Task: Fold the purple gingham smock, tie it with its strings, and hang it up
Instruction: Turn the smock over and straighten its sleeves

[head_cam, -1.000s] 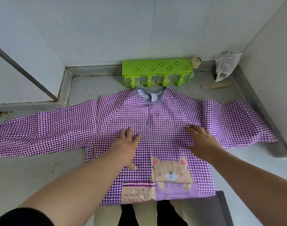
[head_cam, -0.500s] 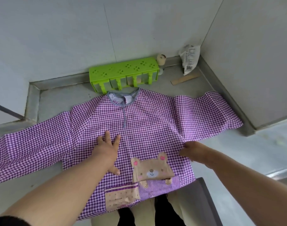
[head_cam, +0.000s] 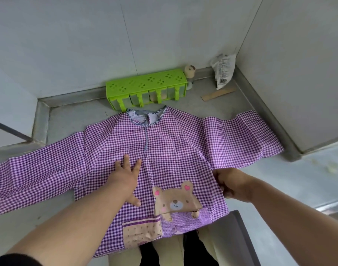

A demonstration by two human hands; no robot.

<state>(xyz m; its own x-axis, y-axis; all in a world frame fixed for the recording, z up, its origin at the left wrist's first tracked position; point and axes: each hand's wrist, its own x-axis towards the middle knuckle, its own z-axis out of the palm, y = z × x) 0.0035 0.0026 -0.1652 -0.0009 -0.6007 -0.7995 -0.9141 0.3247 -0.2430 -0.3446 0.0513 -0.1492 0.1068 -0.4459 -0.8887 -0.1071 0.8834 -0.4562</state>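
The purple gingham smock point(head_cam: 176, 150) lies spread flat on the grey counter, sleeves stretched out left and right, neck towards the wall, its bear patch and pockets near the front edge. A thin grey string point(head_cam: 146, 138) runs down from the collar. My left hand point(head_cam: 127, 179) rests flat on the smock's middle, fingers spread. My right hand point(head_cam: 230, 182) is at the smock's right side seam below the sleeve, fingers curled onto the cloth edge.
A green plastic rack point(head_cam: 147, 88) stands against the back wall just behind the collar. A small beige roll point(head_cam: 190, 71), a white packet point(head_cam: 223, 73) and a wooden stick point(head_cam: 218, 94) lie in the back right corner. The counter point(head_cam: 291, 175) continues to the right.
My right hand slid from the smock's chest outward to its right side edge and curled onto it. My left hand stayed flat. The view swung towards the right.
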